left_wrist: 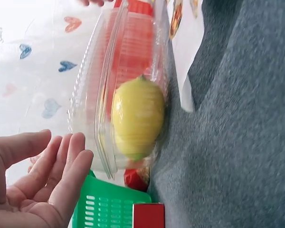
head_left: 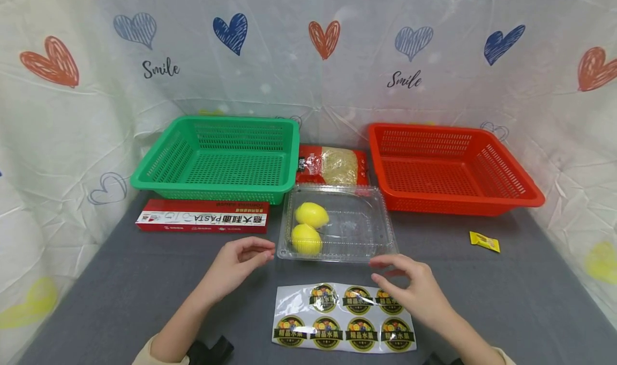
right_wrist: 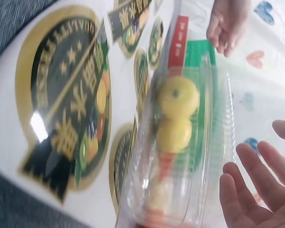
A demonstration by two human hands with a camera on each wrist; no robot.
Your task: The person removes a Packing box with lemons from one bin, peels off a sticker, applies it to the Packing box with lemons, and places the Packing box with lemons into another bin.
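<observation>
A clear plastic clamshell box (head_left: 354, 228) sits in the middle of the table with its lid down. Inside it, two yellow lemons (head_left: 306, 240) lie at the left end. Beside the box's front left corner is my left hand (head_left: 241, 260), fingers loosely bent, nothing in them. My right hand (head_left: 412, 284) hovers near the front right corner, fingers apart and holding nothing. Between the forearms lies a white sheet of stickers (head_left: 291, 298), bearing several round black-and-gold labels; the right hand overlaps its upper right corner in the head view.
At the back left stands a green basket (head_left: 212, 189), with a red pasta box (head_left: 202, 216) in front. A red basket (head_left: 458, 202) stands at the back right, and a small yellow packet (head_left: 484, 242) lies before it. Behind the clamshell is a red-and-clear bag (head_left: 337, 164).
</observation>
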